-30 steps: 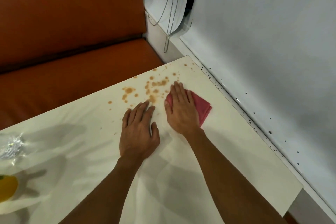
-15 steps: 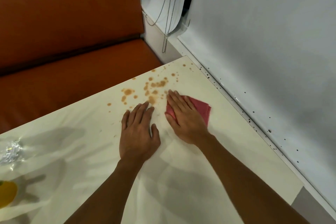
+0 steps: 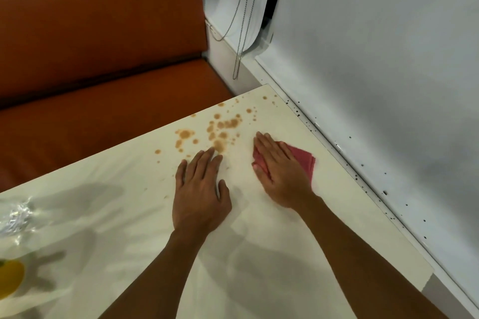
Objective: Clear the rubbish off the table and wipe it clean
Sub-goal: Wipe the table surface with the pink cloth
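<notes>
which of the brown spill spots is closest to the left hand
The large brown blotch at the near end of the spill: it sits right at the left hand's fingertips, while the other spots lie farther off, toward the table's far edge.

Both bare forearms reach forward from the lower edge of the view, the left from the bottom middle and the right from the bottom right corner. The left hand (image 3: 201,193) lies palm down on the worktop (image 3: 344,220), fingers straight and close together, thumb spread to the right. The right hand (image 3: 281,173) also lies flat, its straight fingers angled up-left, pressing on a pink cloth (image 3: 303,160). The hands are near each other, not touching
</notes>
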A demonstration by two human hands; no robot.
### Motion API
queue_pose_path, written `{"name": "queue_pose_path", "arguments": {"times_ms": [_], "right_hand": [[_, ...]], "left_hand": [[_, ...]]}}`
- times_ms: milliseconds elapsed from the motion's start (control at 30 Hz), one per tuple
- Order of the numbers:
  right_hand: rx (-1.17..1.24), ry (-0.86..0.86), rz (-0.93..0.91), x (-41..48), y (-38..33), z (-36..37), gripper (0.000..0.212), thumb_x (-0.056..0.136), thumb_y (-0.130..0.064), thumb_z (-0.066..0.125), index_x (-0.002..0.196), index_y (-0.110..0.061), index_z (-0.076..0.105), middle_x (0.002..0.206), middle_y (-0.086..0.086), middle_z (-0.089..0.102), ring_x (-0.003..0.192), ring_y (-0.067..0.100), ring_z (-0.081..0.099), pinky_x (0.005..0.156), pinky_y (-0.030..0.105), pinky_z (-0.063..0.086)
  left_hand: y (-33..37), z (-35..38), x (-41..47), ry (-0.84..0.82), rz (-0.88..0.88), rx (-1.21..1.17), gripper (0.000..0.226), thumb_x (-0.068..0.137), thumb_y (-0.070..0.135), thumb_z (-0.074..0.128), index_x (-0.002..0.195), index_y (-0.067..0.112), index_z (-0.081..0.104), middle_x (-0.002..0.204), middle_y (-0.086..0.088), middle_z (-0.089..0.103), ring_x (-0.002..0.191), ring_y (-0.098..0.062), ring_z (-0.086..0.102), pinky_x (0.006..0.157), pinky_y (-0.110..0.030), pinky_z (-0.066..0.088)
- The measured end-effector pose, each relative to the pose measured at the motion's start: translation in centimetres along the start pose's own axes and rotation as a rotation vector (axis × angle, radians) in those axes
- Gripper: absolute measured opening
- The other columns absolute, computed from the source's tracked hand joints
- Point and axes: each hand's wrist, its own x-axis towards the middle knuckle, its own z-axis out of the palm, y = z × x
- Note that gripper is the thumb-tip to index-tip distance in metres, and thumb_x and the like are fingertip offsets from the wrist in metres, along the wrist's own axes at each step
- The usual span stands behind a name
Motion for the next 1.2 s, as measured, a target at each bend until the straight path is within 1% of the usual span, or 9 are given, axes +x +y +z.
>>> {"name": "queue_pose_path", "arguments": {"times_ms": [133, 200, 300, 367, 500, 567, 767, 1000, 1200], "right_hand": [[-0.024, 0.081, 0.405, 5.6, -1.2, 0.1, 0.07, 0.108, -0.049, 0.008, 0.168, -0.011, 0.008, 0.176, 0.005, 0.005, 0.163, 0.019, 0.0, 0.132, 0.045, 0.007], [0.0, 0.083, 0.322, 6.5, -3.6, 0.6, 0.068, 0.11, -0.047, 0.01, 0.168, -0.012, 0.009, 0.176, 0.005, 0.005, 0.163, 0.019, -0.001, 0.132, 0.045, 0.006], [-0.01, 0.012, -0.025, 2.3, -3.8, 0.8, 0.065, 0.113, -0.048, 0.018, 0.169, -0.018, 0.005, 0.176, -0.002, 0.0, 0.162, 0.012, -0.007, 0.133, 0.041, 0.006], [0.02, 0.013, -0.053, -0.1, -1.3, 0.5, 0.064, 0.114, -0.048, 0.024, 0.169, -0.021, 0.007, 0.176, -0.007, 0.002, 0.161, 0.007, -0.006, 0.133, 0.039, 0.005], [-0.021, 0.101, 0.38, 4.2, 1.7, 0.3, 0.064, 0.112, -0.044, 0.019, 0.168, -0.014, 0.01, 0.176, 0.0, 0.005, 0.162, 0.014, -0.002, 0.132, 0.039, 0.001], [0.003, 0.111, 0.456, 7.6, 0.0, 0.5, 0.066, 0.111, -0.044, 0.015, 0.168, -0.011, 0.011, 0.176, 0.005, 0.006, 0.163, 0.018, 0.001, 0.132, 0.043, 0.003], [0.027, 0.017, -0.011, 1.8, 0.0, 0.5, 0.063, 0.114, -0.049, 0.023, 0.169, -0.022, 0.007, 0.176, -0.008, 0.002, 0.161, 0.006, -0.007, 0.133, 0.038, 0.004], [0.043, 0.105, 0.518, 8.4, 1.8, 0.2, 0.067, 0.111, -0.045, 0.017, 0.168, -0.012, 0.005, 0.176, 0.003, 0.0, 0.162, 0.016, -0.005, 0.132, 0.042, -0.001], [0.01, 0.048, 0.022, 7.2, 4.3, -0.4, 0.063, 0.113, -0.045, 0.026, 0.169, -0.019, 0.01, 0.176, -0.007, 0.003, 0.161, 0.005, -0.006, 0.132, 0.038, 0.003]], "left_hand": [[-0.2, 0.0, -0.1, -0.008, -0.004, -0.004, 0.061, 0.098, 0.048, 0.04, 0.155, 0.027, 0.046, 0.168, 0.003, 0.036, 0.157, -0.02, 0.028, 0.13, -0.053, 0.017], [-0.4, 0.0, -0.4, -0.001, 0.002, -0.003, 0.061, 0.099, 0.048, 0.039, 0.155, 0.026, 0.046, 0.167, 0.003, 0.037, 0.157, -0.019, 0.029, 0.13, -0.053, 0.017], [-0.5, -0.1, -0.4, 0.004, 0.009, -0.002, 0.061, 0.099, 0.048, 0.038, 0.154, 0.025, 0.048, 0.166, 0.001, 0.039, 0.156, -0.021, 0.031, 0.129, -0.054, 0.02], [-0.2, -0.2, -0.3, -0.004, 0.005, 0.001, 0.061, 0.098, 0.047, 0.038, 0.154, 0.024, 0.048, 0.166, 0.0, 0.04, 0.156, -0.022, 0.032, 0.129, -0.055, 0.021], [0.0, -0.3, -0.1, -0.03, 0.011, 0.016, 0.064, 0.098, 0.05, 0.03, 0.157, 0.028, 0.043, 0.169, 0.003, 0.033, 0.159, -0.019, 0.024, 0.13, -0.054, 0.016], [-0.2, -0.3, 0.1, -0.037, 0.016, 0.03, 0.065, 0.098, 0.052, 0.028, 0.157, 0.029, 0.042, 0.17, 0.003, 0.032, 0.159, -0.02, 0.024, 0.131, -0.054, 0.014], [-0.2, -0.2, 0.2, -0.037, 0.015, 0.044, 0.063, 0.099, 0.052, 0.028, 0.155, 0.028, 0.045, 0.167, 0.001, 0.037, 0.157, -0.023, 0.03, 0.131, -0.053, 0.015], [-0.1, -0.2, 2.9, -0.029, -0.014, 0.065, 0.06, 0.095, 0.052, 0.044, 0.147, 0.025, 0.057, 0.158, -0.003, 0.051, 0.146, -0.028, 0.046, 0.125, -0.053, 0.028], [-0.2, 0.2, 4.9, -0.024, -0.026, 0.043, 0.066, 0.1, 0.061, 0.028, 0.156, 0.031, 0.047, 0.169, -0.001, 0.035, 0.158, -0.027, 0.028, 0.13, -0.054, 0.016]]}}
